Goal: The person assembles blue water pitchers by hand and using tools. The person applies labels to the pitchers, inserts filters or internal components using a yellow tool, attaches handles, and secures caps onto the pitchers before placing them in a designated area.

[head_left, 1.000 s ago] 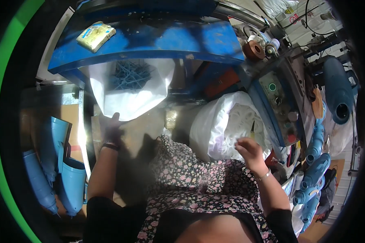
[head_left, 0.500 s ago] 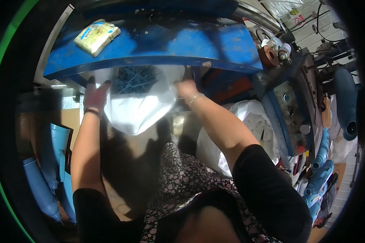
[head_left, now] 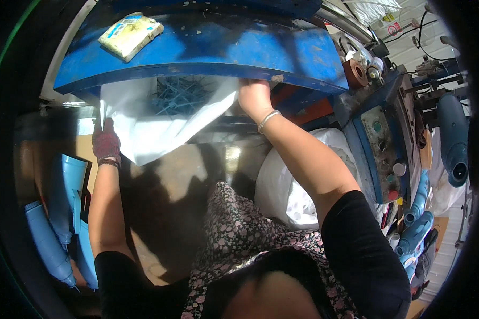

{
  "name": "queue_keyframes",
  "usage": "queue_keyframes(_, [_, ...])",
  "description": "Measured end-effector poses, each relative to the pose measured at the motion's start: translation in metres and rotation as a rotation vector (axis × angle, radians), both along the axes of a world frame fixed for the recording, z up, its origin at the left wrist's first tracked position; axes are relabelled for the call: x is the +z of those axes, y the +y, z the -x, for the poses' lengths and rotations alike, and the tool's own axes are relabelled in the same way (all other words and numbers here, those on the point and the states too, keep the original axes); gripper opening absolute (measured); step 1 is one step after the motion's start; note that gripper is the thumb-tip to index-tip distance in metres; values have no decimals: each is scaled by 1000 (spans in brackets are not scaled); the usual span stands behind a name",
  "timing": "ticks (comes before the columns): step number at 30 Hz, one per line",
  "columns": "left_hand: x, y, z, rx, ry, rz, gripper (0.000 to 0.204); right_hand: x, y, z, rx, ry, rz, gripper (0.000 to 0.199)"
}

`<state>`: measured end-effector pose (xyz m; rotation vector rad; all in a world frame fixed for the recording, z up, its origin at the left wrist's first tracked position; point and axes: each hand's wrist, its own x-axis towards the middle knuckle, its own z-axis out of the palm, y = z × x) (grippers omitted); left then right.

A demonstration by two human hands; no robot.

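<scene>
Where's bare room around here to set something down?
Likeliest: the bench top, right of the pale block and left of the brown roll, though lightly littered. Floor shows between the bag at the bench and the apron. Crowded: that bag's rim, with the left hand and right hand there, and far left, among blue casings.

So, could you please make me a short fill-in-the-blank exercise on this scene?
The left hand wears a dark red ____.
Thin blue strips lie in a ____ bag between the hands.
The yellowish block rests on a work surface coloured ____.
The right hand is at the bag's ____ side.

Missing words: glove; white; blue; right.
</scene>
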<state>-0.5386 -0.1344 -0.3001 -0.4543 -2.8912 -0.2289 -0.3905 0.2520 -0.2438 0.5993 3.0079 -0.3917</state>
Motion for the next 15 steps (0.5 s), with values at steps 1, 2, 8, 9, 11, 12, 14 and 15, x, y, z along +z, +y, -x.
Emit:
queue_keyframes(1, [3, -1, -1, 51, -57, -55, 23, 13, -10, 5, 50, 8, -48, 25])
queue_keyframes(2, [7, -2, -2, 107, -110, -110, 26, 25, -24, 3, -49, 146, 106, 25])
queue_keyframes(8, [39, 29, -53, -101, 189, -674, 45, 31, -10, -26, -113, 195, 163, 21])
queue_keyframes(9, [29, 38, -53, -159, 40, -758, 43, 28, -9, -26, -107, 190, 163, 21])
queue_keyframes(11, [22, 66, -45, -370, -217, -620, 38, 24, -6, -31, -28, 291, 154, 19])
queue_keyframes(12, [22, 86, -36, -560, -305, -416, 36, 23, -7, -32, -16, 296, 145, 17])
queue_keyframes(14, [51, 148, -30, -754, -338, 127, 39, 28, -15, -31, 40, 312, 129, 14])
queue_keyframes(15, [47, 166, -15, -636, -397, 152, 41, 31, -21, -32, 55, 317, 154, 15])
